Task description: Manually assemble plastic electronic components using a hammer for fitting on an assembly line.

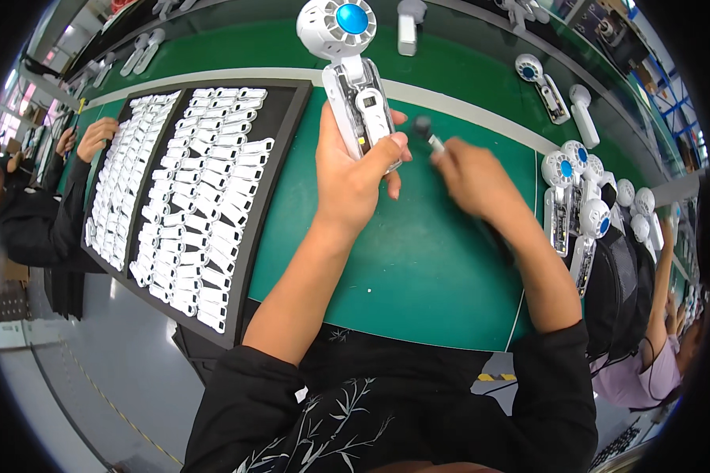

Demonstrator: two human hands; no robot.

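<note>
My left hand (353, 177) is closed around the handle of a white handheld fan (337, 27), held upright above the green mat. Its round head has a blue centre. The handle's front is open, showing clear plastic and inner parts, and a white panel (373, 114) with a small dark display lies there under my thumb. To the right, my right hand (477, 177) is closed on a small mallet (421, 126). The mallet has a dark head and a pale neck, blurred by motion; its head is apart from the fan.
A black tray (280, 169) of white panels in rows lies left on the green mat (386, 260). Several fans (560, 177) cluster at the right edge, beside a black bag (619, 292). More fans stand on the green belt (465, 71). A person's hand (97, 138) is at the tray's far left.
</note>
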